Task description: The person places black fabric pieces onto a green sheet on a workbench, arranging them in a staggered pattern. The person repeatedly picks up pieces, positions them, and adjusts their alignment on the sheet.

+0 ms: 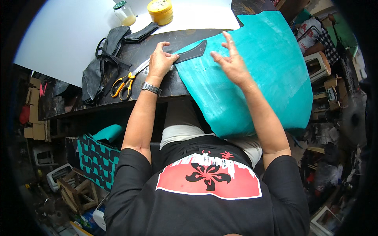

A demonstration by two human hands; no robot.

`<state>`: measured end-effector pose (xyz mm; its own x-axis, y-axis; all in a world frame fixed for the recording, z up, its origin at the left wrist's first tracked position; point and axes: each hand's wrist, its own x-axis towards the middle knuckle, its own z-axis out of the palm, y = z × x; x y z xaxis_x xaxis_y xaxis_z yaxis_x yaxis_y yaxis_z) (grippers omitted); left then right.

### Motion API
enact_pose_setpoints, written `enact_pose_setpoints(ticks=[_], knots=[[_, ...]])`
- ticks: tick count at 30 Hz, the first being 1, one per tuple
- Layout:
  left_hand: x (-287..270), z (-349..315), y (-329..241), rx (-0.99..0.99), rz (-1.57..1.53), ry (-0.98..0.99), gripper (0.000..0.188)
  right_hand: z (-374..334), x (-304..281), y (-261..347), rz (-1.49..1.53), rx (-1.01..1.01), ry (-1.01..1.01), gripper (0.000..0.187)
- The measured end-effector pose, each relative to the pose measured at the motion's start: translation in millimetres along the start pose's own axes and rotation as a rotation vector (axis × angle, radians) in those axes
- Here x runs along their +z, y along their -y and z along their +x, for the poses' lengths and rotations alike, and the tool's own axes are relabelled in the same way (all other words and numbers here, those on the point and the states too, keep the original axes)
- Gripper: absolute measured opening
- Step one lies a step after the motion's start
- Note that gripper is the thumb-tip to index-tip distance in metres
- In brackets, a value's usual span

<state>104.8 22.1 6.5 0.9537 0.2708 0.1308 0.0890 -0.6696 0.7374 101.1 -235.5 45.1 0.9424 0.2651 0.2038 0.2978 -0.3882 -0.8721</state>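
- Black curved pattern piece [192, 53] lies flat at the far left edge of a big green-blue sheet [271, 70], just to the right of the left fingers.
- It is long and thin. Its long way starts at the left fingers and goes to the right and a bit away from the person.
- Its sharp tip points that way too, toward the side where the right fingers are.
- The left hand [158, 65] is nearer: its thumb touches the near end. I can't tell if the fingers pinch it or just press on it.
- The right hand [234, 69] is a bit blurry. Its fingers are spread out and hold nothing that I can see. They are over the sheet, to the right of the tip and not touching it.
- Scissors [125, 85] with yellow and black handles lie to the left of the left fingers and nearer the person, on the dark worktop [176, 85].
- Black floppy scraps [94, 74] are farther left of those fingers.
- A jar [126, 16] with a green lid and a yellow tub [160, 13] are past the left fingers, away from the person.
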Motion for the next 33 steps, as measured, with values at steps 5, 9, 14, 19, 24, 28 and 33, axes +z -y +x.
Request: enact_pose_setpoints(ticks=[5, 9, 14, 19, 24, 28, 33], knots=[[3, -2, 7, -0.003, -0.06, 0.01, 0.057, 16, -8, -9, 0.074, 0.013, -0.077, 0.088], [2, -4, 8, -0.003, -0.081, 0.032, 0.057, 33, 1, -17, -0.018, -0.067, -0.145, 0.086], [1, -7, 4, 0.016, -0.08, 0.027, 0.057, 82, 20, -39, -0.216, -0.221, -0.274, 0.08], [3, -17, 0, 0.045, -0.073, 0.02, 0.059, 126, 48, -60, -0.377, -0.311, -0.383, 0.047], [12, -29, 0, 0.205, 0.03, -0.128, 0.065, 144, 69, -58, -0.661, -0.454, 0.063, 0.041], [12, -28, 4, 0.168, -0.036, -0.085, 0.068, 142, 108, -52, -0.712, -0.569, -0.164, 0.051], [7, -23, 3, 0.2, 0.031, -0.038, 0.06, 134, 101, -52, -0.485, -0.313, -0.108, 0.066]])
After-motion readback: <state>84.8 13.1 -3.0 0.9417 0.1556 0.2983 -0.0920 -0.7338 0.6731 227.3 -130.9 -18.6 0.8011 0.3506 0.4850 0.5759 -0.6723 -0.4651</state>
